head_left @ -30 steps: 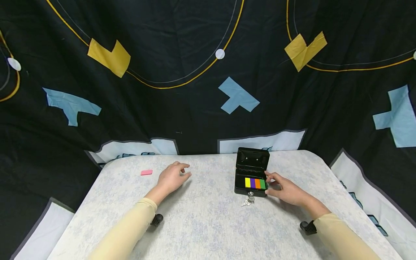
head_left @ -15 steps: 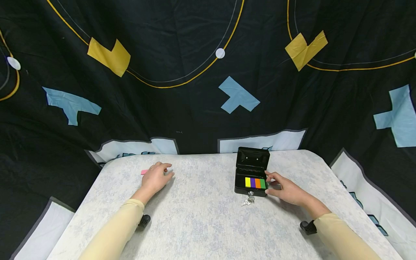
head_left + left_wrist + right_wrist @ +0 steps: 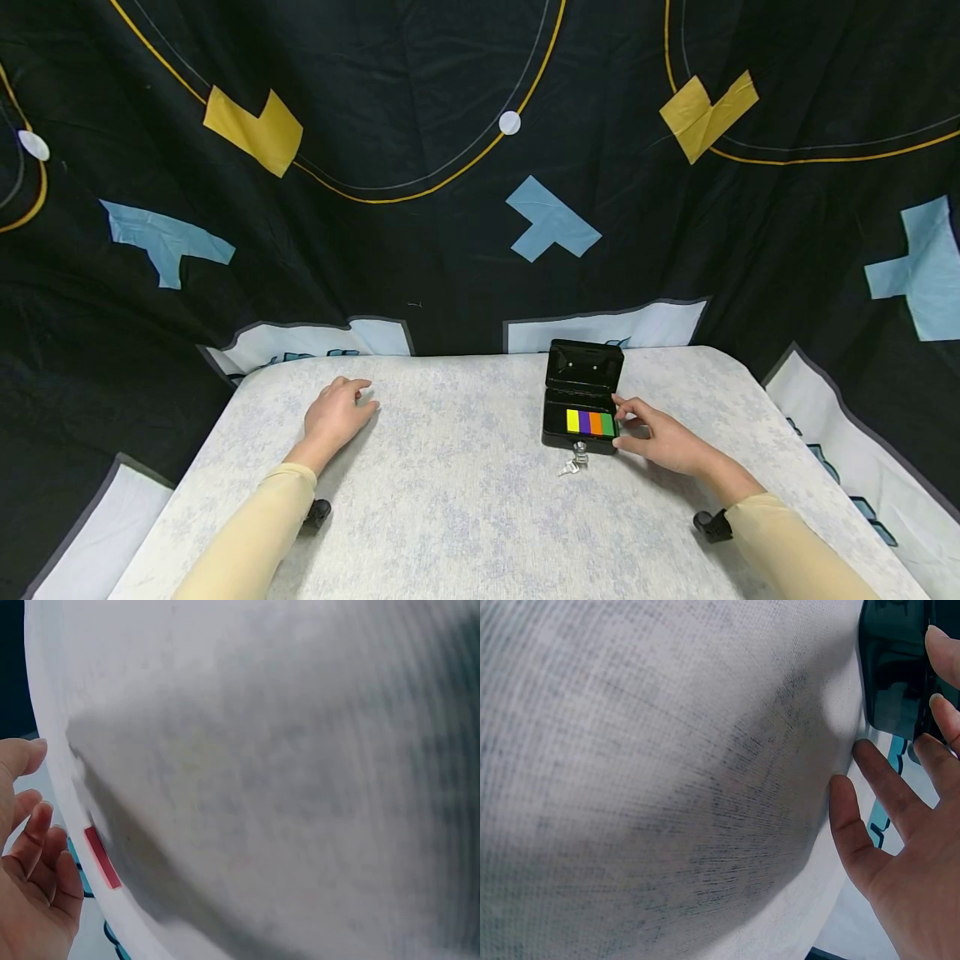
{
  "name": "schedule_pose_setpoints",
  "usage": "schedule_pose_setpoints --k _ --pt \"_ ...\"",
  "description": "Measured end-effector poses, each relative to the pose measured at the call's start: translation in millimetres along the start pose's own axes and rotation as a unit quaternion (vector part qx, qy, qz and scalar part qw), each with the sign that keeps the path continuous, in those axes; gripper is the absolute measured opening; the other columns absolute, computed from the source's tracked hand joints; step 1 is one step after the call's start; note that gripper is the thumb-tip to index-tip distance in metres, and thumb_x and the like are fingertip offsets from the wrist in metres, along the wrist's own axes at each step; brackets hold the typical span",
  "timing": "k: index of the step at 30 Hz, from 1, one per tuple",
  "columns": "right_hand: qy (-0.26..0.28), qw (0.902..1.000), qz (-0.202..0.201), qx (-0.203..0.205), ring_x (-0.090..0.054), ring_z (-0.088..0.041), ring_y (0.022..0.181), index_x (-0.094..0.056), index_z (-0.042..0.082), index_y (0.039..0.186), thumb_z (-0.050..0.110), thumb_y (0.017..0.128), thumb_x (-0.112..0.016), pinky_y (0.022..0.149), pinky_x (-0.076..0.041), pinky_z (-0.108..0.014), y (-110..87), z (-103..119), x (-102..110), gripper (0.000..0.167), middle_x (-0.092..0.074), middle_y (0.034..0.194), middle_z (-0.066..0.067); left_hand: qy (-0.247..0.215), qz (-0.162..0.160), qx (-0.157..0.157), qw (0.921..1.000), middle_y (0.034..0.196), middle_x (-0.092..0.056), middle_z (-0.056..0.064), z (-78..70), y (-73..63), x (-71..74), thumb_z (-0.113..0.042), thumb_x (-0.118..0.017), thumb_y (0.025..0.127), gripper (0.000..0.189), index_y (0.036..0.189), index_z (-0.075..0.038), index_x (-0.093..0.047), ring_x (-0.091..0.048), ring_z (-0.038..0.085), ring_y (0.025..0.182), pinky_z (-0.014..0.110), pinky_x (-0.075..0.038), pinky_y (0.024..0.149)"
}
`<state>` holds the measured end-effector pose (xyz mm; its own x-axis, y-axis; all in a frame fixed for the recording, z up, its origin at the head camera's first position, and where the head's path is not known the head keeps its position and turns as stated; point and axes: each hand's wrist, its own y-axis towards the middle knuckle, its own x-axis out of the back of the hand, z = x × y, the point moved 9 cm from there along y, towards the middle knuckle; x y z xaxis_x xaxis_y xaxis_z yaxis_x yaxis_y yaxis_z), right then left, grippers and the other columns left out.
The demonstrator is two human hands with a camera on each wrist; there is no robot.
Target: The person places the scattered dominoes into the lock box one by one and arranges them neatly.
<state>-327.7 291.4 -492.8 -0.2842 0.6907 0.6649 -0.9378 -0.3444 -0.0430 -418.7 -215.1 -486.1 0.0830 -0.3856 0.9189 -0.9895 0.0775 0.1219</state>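
nearest the viewer, at six o'clock, two pale yellow sleeves run up onto one white speckled table point(image 3: 465, 517), each wrist wearing one small black camera mount.

at about five o'clock the right hand point(image 3: 660, 440) lies against the right side of one small black box point(image 3: 581, 400), fingers loosely spread, fingertip and thumb touching its wall without curling round anything. the right wrist view shows the same hand point(image 3: 907, 832) with straight, parted fingers beside the dark box wall point(image 3: 892, 667). the box sits right of centre on the table, lid raised upright at its far edge. inside lie four coloured strips side by side: one yellow point(image 3: 572, 421), one purple point(image 3: 583, 422), one orange point(image 3: 596, 422), one green point(image 3: 607, 423). just in front of the box, hanging from its lock, one small bunch of keys point(image 3: 572, 462) rests on the cloth.

at about ten o'clock the left hand point(image 3: 333, 414) rests palm down on the table, well apart from the box, fingers relaxed and gripping nothing. the left wrist view shows one pink strip point(image 3: 101, 857) near those fingers point(image 3: 34, 832); whether they touch it i cannot tell.

beyond, at twelve o'clock, one black backdrop point(image 3: 420, 217) hangs with yellow and blue patches.
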Motion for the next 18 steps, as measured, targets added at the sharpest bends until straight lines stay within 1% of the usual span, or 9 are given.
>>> schedule_pose_setpoints --k 7,11,14,18 --pt "-0.004 1.0 0.002 -0.005 -0.051 -0.043 0.132 -0.048 0.009 0.118 0.03 0.1 -0.069 0.106 -0.038 -0.061 0.6 -2.6 -0.7 0.035 -0.027 0.165 -0.019 0.007 -0.002 0.016 0.9998 0.111 -0.059 0.014 14.7 -0.1 3.4 -0.033 -0.068 0.094 0.054 0.14 -0.006 -0.06 -0.057 0.034 0.101 0.052 -0.049 0.08" --pt "-0.007 0.9999 0.003 -0.015 -0.051 -0.041 0.131 -0.049 0.01 0.119 0.033 0.1 -0.069 0.106 -0.039 -0.06 1.1 -5.1 -1.5 0.036 -0.028 0.165 -0.016 0.006 -0.003 0.022 0.9997 0.119 -0.058 0.019 23.3 -1.1 4.7 -0.034 -0.069 0.094 0.055 0.141 -0.006 -0.06 -0.057 0.039 0.107 0.055 -0.048 0.083" --pt "-0.007 0.9999 0.004 -0.014 -0.052 -0.04 0.131 -0.048 0.009 0.119 0.033 0.099 -0.069 0.106 -0.039 -0.06 1.0 -4.6 -1.6 0.037 -0.027 0.165 -0.017 0.006 -0.006 0.028 0.9996 0.126 -0.056 0.023 30.1 -2.2 7.0 -0.034 -0.068 0.094 0.056 0.141 -0.004 -0.059 -0.056 0.043 0.111 0.058 -0.048 0.086" --pt "-0.004 0.9999 0.002 -0.009 -0.052 -0.04 0.13 -0.048 0.008 0.118 0.031 0.099 -0.07 0.106 -0.038 -0.061 0.5 -2.2 -0.7 0.037 -0.027 0.165 -0.018 0.008 -0.008 0.036 0.9993 0.13 -0.054 0.026 38.8 -2.5 10.1 -0.033 -0.067 0.093 0.057 0.141 -0.003 -0.058 -0.055 0.046 0.114 0.061 -0.047 0.087"
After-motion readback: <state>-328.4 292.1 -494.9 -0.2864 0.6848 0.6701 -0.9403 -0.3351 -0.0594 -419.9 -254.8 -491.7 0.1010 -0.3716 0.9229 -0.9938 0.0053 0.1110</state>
